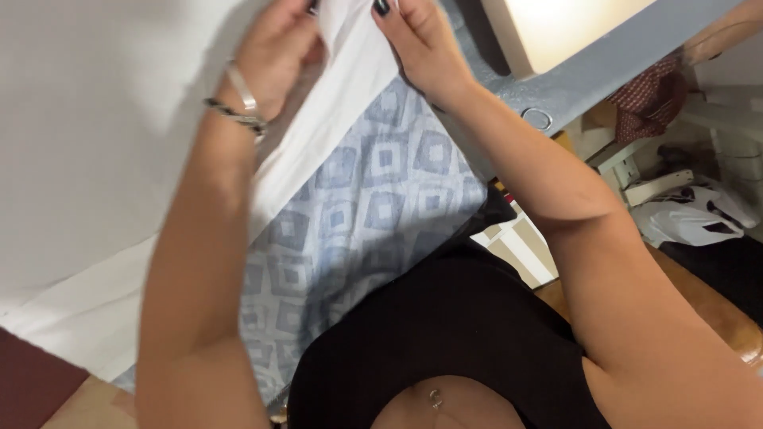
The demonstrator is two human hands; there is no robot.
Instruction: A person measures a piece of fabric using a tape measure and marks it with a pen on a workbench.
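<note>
- Below both hands, nearest the body, one blue-grey fabric printed with nested squares [373,206] hangs down over the front of the black top [453,334].
- Between the hands lies one plain white cloth sheet [95,119]; its folded edge runs as a long band from lower left up to the fingertips.
- Left hand [274,52], with two silver bangles [238,107] at the wrist, is closed over that edge, fingers curled on the cloth.
- Right hand [421,44], dark-polished nails, pinches the same edge just beside the left; both are equally near.
- Beyond the right hand sit one grey metal table edge [588,67] and one silver ring [538,119] on it.
</note>
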